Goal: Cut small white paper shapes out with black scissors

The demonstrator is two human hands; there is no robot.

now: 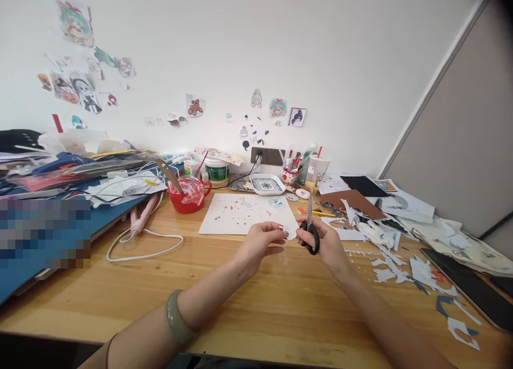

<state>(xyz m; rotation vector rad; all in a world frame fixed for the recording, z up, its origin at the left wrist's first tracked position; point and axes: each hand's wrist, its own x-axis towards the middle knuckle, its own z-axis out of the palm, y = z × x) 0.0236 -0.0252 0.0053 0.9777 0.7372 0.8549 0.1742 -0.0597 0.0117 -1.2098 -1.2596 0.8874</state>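
My left hand (262,240) is closed in a pinch on a small white paper cutout (289,231), held above the wooden desk (256,299). My right hand (326,240) grips black-handled scissors (311,230), blades pointing up and away, right beside the cutout. A green bangle (178,318) sits on my left wrist. Just beyond the hands lies a white sheet (246,213) dotted with small coloured bits.
A red bowl (188,195) with scraps, a green-lidded tub (217,171), a patterned dish (266,184) and a pen cup (290,174) stand at the back. Paper offcuts (395,262) litter the right side. A white cable (140,240) and stacked folders (60,168) lie left.
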